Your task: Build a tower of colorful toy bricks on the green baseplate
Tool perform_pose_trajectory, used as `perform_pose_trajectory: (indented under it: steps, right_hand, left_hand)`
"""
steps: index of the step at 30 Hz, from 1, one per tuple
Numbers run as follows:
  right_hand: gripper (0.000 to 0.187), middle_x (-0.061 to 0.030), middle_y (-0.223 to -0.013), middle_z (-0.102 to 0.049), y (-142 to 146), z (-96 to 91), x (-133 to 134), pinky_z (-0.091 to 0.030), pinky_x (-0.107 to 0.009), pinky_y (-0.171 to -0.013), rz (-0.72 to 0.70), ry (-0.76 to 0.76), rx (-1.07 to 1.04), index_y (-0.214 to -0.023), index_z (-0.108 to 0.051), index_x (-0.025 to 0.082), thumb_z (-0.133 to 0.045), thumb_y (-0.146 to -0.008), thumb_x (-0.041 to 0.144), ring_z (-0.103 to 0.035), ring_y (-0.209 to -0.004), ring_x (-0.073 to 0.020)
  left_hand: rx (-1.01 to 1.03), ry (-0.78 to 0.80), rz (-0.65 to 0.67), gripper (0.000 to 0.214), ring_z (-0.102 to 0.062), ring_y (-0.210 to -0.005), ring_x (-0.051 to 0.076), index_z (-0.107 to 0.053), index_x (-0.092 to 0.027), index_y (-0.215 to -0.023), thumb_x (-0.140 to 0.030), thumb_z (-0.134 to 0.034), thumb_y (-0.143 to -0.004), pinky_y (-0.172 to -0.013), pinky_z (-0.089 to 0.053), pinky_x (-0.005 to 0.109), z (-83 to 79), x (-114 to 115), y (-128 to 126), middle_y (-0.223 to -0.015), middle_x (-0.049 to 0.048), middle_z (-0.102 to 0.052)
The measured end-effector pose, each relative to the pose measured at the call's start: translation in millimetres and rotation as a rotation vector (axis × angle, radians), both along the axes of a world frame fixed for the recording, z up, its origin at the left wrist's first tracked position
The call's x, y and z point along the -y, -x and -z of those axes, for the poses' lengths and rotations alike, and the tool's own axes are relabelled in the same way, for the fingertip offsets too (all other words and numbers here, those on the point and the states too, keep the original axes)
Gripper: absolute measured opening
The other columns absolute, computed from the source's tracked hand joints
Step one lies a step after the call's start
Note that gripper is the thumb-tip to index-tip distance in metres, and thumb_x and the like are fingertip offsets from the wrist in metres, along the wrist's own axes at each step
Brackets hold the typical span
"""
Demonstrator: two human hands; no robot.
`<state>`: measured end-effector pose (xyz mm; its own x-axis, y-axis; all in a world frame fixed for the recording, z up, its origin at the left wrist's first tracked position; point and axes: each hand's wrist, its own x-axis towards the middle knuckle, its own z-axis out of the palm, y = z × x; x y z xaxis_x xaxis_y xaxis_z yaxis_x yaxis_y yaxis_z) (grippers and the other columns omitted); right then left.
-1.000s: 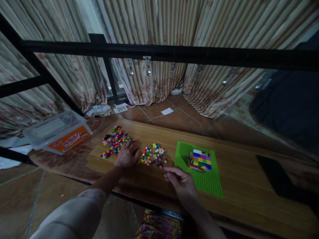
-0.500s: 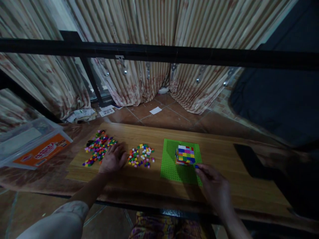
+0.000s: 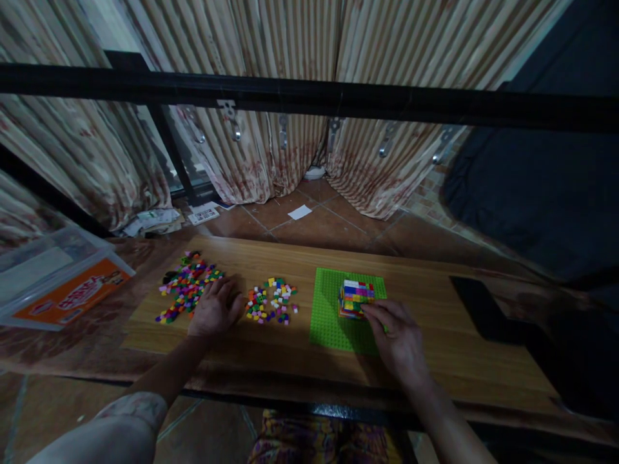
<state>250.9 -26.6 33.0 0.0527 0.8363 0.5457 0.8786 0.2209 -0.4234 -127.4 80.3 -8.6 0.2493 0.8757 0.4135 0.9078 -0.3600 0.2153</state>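
Observation:
A multicoloured block built of small toy bricks (image 3: 356,298) stands on a green studded baseplate (image 3: 323,328). My right hand (image 3: 399,338) is at its near right corner, thumb and fingertips pinched together; the small blue brick seen in them earlier is now hidden by the fingers. My left hand (image 3: 215,309) lies on the table, fingers loosely spread, at the right edge of a big pile of loose bricks (image 3: 186,287). A smaller scatter of loose bricks (image 3: 273,299) lies between that hand and the baseplate.
The bricks lie on a wooden board (image 3: 290,258). A clear plastic box with an orange label (image 3: 72,293) stands at the left. A dark flat object (image 3: 476,309) lies at the right. A black bar (image 3: 309,93) crosses in front of the curtains (image 3: 290,38).
My right hand has moved left and slightly up, bringing the blue brick to the block's corner, where the fingers cover it. My left hand stays in place beside the pile.

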Motion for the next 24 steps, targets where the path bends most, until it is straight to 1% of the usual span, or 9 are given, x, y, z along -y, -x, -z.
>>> perform_pose_trajectory:
  steps: [7,11,14,20,24]
  right_hand:
    - [0.017,-0.004,-0.092,-0.072,1.1,-0.8,-1.4,-0.049,-0.038,-0.08,-0.008,-0.038,-0.016,-0.096,-0.071,0.026,-0.056,-0.089,0.032,-0.061,-0.086,-0.0201]
    - [0.016,-0.0038,-0.086,-0.072,3.8,-2.2,0.4,-0.049,-0.037,-0.078,0.007,-0.072,-0.012,-0.092,-0.07,0.025,-0.056,-0.089,0.029,-0.061,-0.081,-0.0196]
    - [0.015,-0.0037,-0.085,-0.071,4.8,-1.9,2.0,-0.048,-0.037,-0.079,0.008,-0.089,-0.002,-0.088,-0.071,0.025,-0.056,-0.089,0.027,-0.061,-0.081,-0.0193]
    - [0.013,-0.0049,-0.088,-0.07,1.6,3.7,2.0,-0.049,-0.035,-0.076,0.007,-0.163,0.034,-0.086,-0.072,0.025,-0.059,-0.087,0.023,-0.057,-0.084,-0.0192]
    - [0.015,-0.0046,-0.09,-0.069,-0.8,6.5,1.5,-0.049,-0.035,-0.075,-0.011,-0.162,0.049,-0.088,-0.072,0.026,-0.059,-0.087,0.019,-0.057,-0.084,-0.0187]
  left_hand:
    - [0.002,-0.008,0.009,0.037,-0.055,-0.109,0.029,-0.057,-0.018,-0.114,-0.041,-0.048,-0.087,-0.094,-0.048,0.045,1.1,-0.9,0.6,-0.119,0.0122,-0.059]
    - [-0.001,-0.009,0.009,0.036,-0.055,-0.109,0.029,-0.057,-0.019,-0.114,-0.041,-0.048,-0.086,-0.094,-0.048,0.045,0.9,-1.0,0.7,-0.119,0.0117,-0.059]
    - [-0.001,-0.002,0.001,0.037,-0.054,-0.11,0.03,-0.058,-0.019,-0.114,-0.041,-0.049,-0.086,-0.093,-0.048,0.047,1.0,-0.8,0.5,-0.119,0.0124,-0.059]
    - [0.003,0.004,-0.002,0.038,-0.053,-0.111,0.03,-0.057,-0.018,-0.113,-0.043,-0.048,-0.086,-0.094,-0.048,0.047,0.3,-0.2,-0.1,-0.12,0.0129,-0.058]
    - [0.0,0.007,-0.001,0.038,-0.054,-0.11,0.029,-0.057,-0.017,-0.113,-0.042,-0.047,-0.087,-0.095,-0.048,0.045,-0.4,0.2,-0.1,-0.12,0.0132,-0.058]
